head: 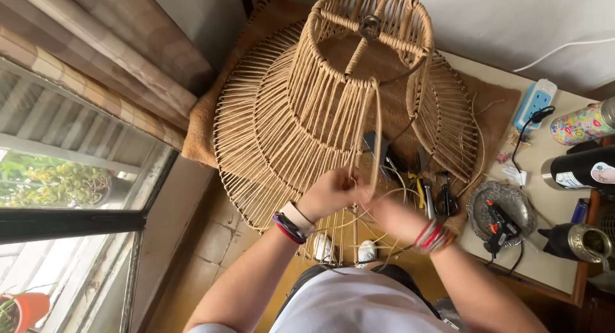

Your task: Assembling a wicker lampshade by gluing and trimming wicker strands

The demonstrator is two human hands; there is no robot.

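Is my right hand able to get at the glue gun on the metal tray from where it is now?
Probably yes. The right hand sits just left of the glue gun, which lies open on the metal tray; only pliers lie between, low on the table.

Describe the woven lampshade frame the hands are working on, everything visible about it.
The lampshade is a large tiered piece: a drum-shaped top over a wide flaring skirt, wrapped in pale tan cord that looks like rattan over a thin frame. Spokes meet at a small metal ring in the top. It stands tilted on a brown mat on the table. Part of the near side looks unwoven. The left hand and right hand grip strands at its lower edge.
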